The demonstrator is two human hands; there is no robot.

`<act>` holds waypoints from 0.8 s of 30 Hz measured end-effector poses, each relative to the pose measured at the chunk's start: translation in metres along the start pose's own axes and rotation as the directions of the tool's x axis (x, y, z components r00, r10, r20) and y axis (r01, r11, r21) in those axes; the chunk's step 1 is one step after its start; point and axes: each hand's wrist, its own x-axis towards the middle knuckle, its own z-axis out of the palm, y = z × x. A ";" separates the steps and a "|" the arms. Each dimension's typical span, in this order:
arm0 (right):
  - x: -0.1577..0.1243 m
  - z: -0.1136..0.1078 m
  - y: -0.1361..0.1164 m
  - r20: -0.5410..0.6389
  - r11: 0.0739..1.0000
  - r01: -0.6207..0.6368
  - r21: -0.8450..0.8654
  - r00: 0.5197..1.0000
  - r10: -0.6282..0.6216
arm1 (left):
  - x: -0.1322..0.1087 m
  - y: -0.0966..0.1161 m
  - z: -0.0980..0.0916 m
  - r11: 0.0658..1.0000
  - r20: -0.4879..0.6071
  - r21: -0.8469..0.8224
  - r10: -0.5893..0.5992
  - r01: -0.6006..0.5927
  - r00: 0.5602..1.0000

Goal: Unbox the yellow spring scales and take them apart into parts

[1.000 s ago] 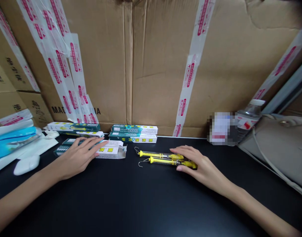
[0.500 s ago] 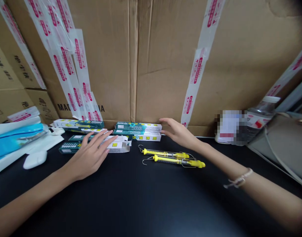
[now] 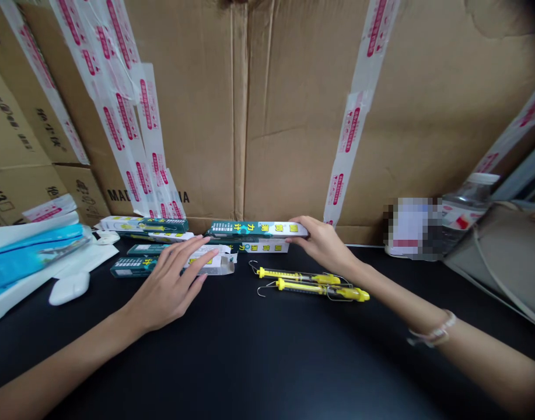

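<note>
there were six slim boxes (image 3: pixel 255 228), two spring scales (image 3: pixel 311 287), one left hand (image 3: pixel 168 293), one right hand (image 3: pixel 318 238), one bracelet (image 3: pixel 436 332), one bottle (image 3: pixel 464 217), one bag (image 3: pixel 503 256), one blue packet (image 3: pixel 31 249) and one rounded white object (image 3: pixel 69 288).

My left hand (image 3: pixel 166 294) hides the middle of the front box (image 3: pixel 131 267); whether it touches, I can't tell. Pixelation blurs the object (image 3: pixel 409 227) beside the bottle (image 3: pixel 462 216). The right edge crops the bag (image 3: pixel 506 256), the left edge the blue packet (image 3: pixel 24 254).
</note>
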 end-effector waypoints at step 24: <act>-0.105 -0.003 -0.072 0.185 0.570 -0.446 0.690 0.870 0.456 | -0.005 0.011 0.003 0.899 0.221 -0.409 -0.072 0.159 0.973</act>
